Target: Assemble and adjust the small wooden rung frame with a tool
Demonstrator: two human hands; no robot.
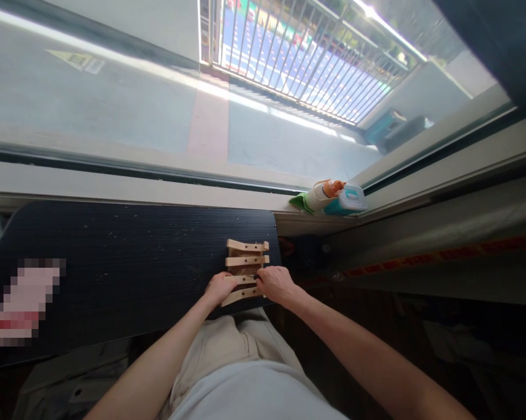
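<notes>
A small wooden rack (246,256) made of several pale slats lies at the right end of a black tabletop (114,262). My left hand (219,288) curls its fingers on the rack's near left side. My right hand (277,284) is closed on the near right end of the slats. Both hands hold the same wooden piece from opposite sides. What is under the fingers is hidden.
A window sill (157,189) runs behind the table, with a white bottle (321,194) and a light blue box (348,200) at its right. Through the glass are a pavement and a metal fence (306,58). A blurred pink patch (24,303) lies at the table's left.
</notes>
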